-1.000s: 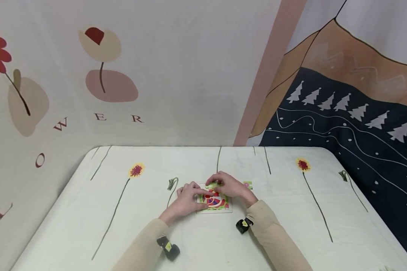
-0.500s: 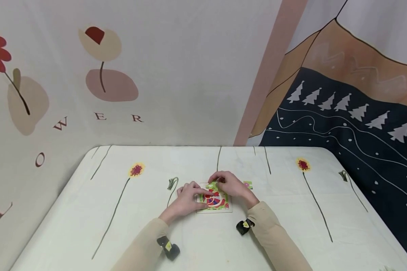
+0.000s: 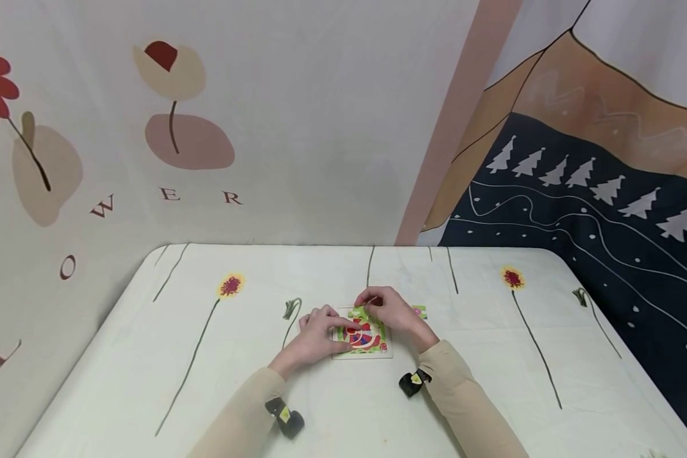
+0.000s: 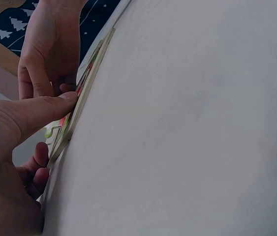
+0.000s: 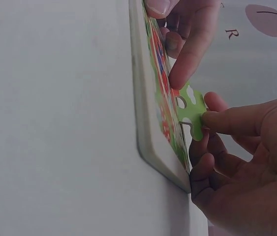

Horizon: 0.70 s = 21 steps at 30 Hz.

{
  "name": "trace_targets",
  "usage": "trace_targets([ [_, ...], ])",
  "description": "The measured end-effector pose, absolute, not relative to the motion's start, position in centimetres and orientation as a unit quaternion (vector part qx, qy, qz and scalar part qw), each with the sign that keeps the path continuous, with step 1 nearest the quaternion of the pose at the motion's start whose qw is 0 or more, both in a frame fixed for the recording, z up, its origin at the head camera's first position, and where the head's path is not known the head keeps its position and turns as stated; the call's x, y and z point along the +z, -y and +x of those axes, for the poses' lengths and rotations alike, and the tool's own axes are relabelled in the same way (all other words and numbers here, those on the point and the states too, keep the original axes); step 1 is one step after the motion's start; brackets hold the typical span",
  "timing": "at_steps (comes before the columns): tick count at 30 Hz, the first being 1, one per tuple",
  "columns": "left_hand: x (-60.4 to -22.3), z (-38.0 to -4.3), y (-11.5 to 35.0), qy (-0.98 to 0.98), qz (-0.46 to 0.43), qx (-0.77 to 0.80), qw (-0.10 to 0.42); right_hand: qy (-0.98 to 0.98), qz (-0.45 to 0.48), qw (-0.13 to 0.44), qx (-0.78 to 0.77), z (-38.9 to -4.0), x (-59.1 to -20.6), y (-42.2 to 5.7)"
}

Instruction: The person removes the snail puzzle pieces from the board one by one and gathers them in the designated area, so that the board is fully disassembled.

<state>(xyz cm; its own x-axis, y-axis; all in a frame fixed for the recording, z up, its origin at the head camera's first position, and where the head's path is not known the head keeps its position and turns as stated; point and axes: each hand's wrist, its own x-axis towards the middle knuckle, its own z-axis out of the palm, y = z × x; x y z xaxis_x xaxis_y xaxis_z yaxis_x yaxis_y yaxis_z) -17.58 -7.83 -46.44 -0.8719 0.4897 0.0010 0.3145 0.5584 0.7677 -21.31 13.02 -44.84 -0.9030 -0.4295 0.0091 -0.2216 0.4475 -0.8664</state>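
A colourful jigsaw puzzle (image 3: 367,342) with a pale-rimmed board (image 5: 150,142) lies flat on the table. Across its left part rests my left hand (image 3: 315,338), index finger and thumb extended and touching the picture. Its other fingers lie loosely bent by the board's edge, as the left wrist view shows. My right hand (image 3: 390,310) is over the puzzle's far right corner. Between its thumb and fingers it pinches a green puzzle piece (image 5: 195,112) with white shapes, tilted up from the board. Whether any edge of that piece is fitted, I cannot tell.
Another green piece with a pink mark (image 3: 420,312) lies just right of the board, partly behind my right hand. White cloth with printed flowers covers the table (image 3: 464,356). Small black cameras (image 3: 413,383) sit at both wrists. Printed fabric (image 3: 320,127) hangs behind the table.
My right hand has shifted slightly away and to the right, still pinching the green puzzle piece. The left hand stays in place on the puzzle.
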Motion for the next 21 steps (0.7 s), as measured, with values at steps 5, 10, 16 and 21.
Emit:
trace_targets([
  [5, -46.52, -17.66, 7.85, -0.876, 0.23, 0.41, 0.108, -0.846, -0.186, 0.103, -0.489, -21.29, -44.78, -12.95],
  [10, -46.54, -17.71, 7.84, -0.876, 0.234, 0.409, 0.106, -0.848, -0.179, 0.101, -0.489, -21.25, -44.67, -12.88],
  [16, -46.45, -17.61, 7.83, -0.878, 0.235, 0.403, 0.103, -0.846, -0.162, 0.103, -0.497, -21.29, -44.58, -12.75],
  [21, -46.44, -17.58, 7.82, -0.878, 0.235, 0.403, 0.105, -0.848, -0.14, 0.105, -0.5, -21.36, -44.62, -12.56],
])
